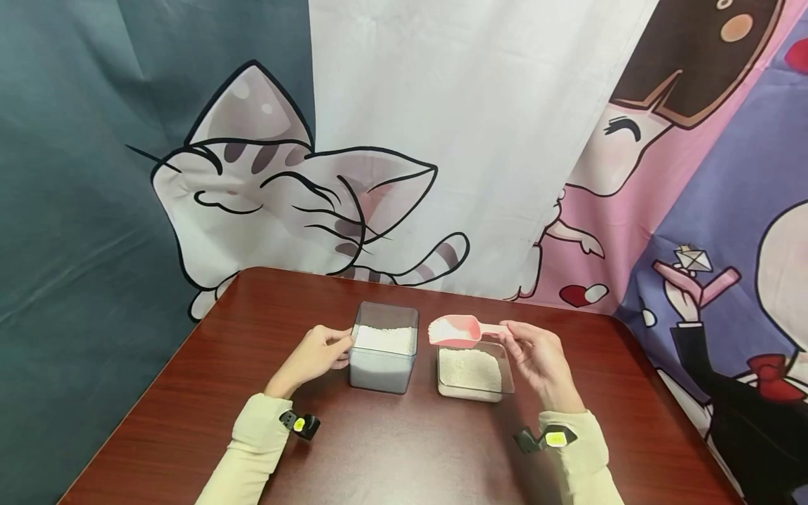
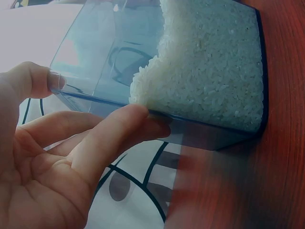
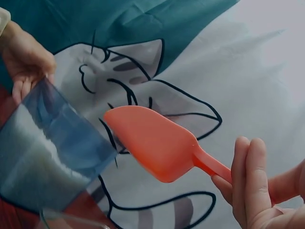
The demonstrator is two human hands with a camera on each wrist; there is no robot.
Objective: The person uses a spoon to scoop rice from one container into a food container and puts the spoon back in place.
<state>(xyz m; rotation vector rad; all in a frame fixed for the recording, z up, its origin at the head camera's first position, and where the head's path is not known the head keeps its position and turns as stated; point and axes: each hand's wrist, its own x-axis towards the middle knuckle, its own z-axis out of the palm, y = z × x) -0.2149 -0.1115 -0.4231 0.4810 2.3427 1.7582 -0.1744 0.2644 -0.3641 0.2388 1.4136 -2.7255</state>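
Pale rice [image 2: 205,71] part-fills a tall, see-through bluish container [image 1: 381,372] standing on the table. My left hand [image 1: 320,351] grips its left side, with the thumb [image 2: 56,80] at the rim and the fingers against the wall. My right hand [image 1: 536,354] pinches the handle of a pink scoop [image 1: 467,331], which is heaped with white rice [image 1: 444,330]. The scoop hovers level above a lower clear container [image 1: 508,379], its tip pointing toward the tall one. Beige-white grains [image 1: 470,370] fill much of that low container.
Both containers stand side by side on a reddish-brown wooden table [image 1: 303,301], a narrow gap between them. Behind the table hangs a printed cloth [image 1: 492,140] with a cartoon cat. A small black camera is strapped to each wrist over pale sleeves [image 1: 252,449].
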